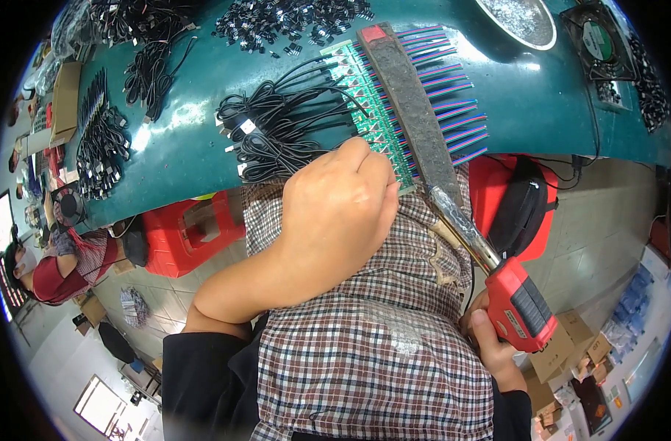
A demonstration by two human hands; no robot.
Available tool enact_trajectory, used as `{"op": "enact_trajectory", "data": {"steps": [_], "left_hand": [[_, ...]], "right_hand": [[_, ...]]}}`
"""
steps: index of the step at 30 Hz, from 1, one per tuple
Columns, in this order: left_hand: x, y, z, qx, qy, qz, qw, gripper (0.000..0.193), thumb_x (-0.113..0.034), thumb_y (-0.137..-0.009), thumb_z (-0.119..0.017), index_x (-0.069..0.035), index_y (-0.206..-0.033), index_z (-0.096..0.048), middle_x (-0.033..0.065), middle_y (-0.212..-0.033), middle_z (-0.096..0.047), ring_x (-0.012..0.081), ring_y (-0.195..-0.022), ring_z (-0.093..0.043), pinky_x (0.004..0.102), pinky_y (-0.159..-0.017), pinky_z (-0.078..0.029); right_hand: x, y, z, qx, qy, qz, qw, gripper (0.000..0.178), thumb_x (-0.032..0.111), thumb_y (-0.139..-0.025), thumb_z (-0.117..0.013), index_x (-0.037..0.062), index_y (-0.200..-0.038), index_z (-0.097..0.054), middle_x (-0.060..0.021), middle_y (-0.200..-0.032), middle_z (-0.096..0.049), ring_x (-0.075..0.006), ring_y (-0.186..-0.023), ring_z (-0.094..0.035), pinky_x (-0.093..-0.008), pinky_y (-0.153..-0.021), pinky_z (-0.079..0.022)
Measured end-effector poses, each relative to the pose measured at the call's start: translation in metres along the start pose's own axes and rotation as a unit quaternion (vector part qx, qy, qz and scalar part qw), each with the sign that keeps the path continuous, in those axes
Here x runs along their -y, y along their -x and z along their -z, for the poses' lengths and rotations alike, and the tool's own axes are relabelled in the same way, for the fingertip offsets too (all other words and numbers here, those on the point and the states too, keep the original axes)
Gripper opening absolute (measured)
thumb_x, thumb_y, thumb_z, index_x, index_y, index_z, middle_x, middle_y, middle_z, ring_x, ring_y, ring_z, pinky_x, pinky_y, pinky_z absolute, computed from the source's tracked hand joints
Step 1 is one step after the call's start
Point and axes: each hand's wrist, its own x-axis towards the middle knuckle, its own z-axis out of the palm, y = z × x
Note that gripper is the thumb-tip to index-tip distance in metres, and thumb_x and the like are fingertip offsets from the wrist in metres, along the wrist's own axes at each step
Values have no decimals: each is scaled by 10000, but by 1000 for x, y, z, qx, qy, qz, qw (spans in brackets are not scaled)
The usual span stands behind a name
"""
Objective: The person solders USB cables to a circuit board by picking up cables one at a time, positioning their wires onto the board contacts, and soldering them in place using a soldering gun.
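My left hand [339, 206] is closed over the near end of a green circuit board strip [363, 106]. Its fingertips are hidden, so I cannot make out what they pinch. Black USB cables [276, 125] in coiled bundles lie left of the strip, some with ends on its pads. A long dark bar [412, 99] rests along the strip's right side, and multicoloured ribbon wires [453, 110] stick out beyond it. My right hand [493, 345] grips a red soldering gun [519, 305], its metal barrel pointing up-left, the tip close to the bar's near end.
Small black connectors [291, 22] are heaped at the back of the green table [181, 140]. More cables [100, 143] lie left. A metal bowl [523, 22] and a fan [598, 42] stand back right. Red stools [192, 231] are below the edge. A co-worker [63, 268] sits far left.
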Motion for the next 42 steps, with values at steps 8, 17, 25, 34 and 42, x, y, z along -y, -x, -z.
{"op": "enact_trajectory", "data": {"steps": [8, 17, 25, 34, 42], "left_hand": [[0, 1, -2, 3, 10, 2, 1000, 161, -39, -730, -784, -69, -766, -630, 50, -747, -582, 222, -618, -620, 342, -537, -473], [-1, -1, 0, 15, 7, 2, 1000, 172, -28, -722, -774, -71, -759, -611, 48, -737, -572, 222, -617, -619, 346, -537, -472], [-3, -1, 0, 24, 7, 4, 1000, 149, -42, -730, -742, -53, -770, -599, 84, -759, -570, 260, -657, -626, 372, -575, -500], [-4, -1, -1, 9, 5, 2, 1000, 167, -22, -719, -757, -66, -759, -601, 56, -731, -565, 228, -608, -609, 350, -531, -470], [-2, -1, -2, 5, 5, -7, 1000, 169, -26, -724, -752, -73, -771, -597, 60, -735, -554, 242, -606, -598, 357, -528, -465]], "right_hand": [[9, 1, -6, -44, -36, -45, 997, 132, 79, -934, -614, -16, -1021, -583, -45, -788, -580, -113, -677, -533, -267, -613, -429], [7, -1, -2, -5, -38, -58, 998, 85, 62, -915, -618, -2, -960, -585, -46, -779, -584, -113, -670, -533, -265, -606, -423], [3, 2, -1, 4, -7, -33, 999, 72, 49, -915, -605, 5, -963, -573, -60, -790, -586, -123, -671, -533, -270, -602, -426], [2, 7, 3, -12, -10, -56, 998, 151, -11, -880, -663, -6, -1031, -659, -80, -862, -669, -182, -800, -652, -336, -738, -520], [22, -29, -14, -124, -111, 34, 985, 212, 194, -956, -568, 50, -841, -461, -8, -601, -412, -84, -435, -366, -260, -483, -392]]}}
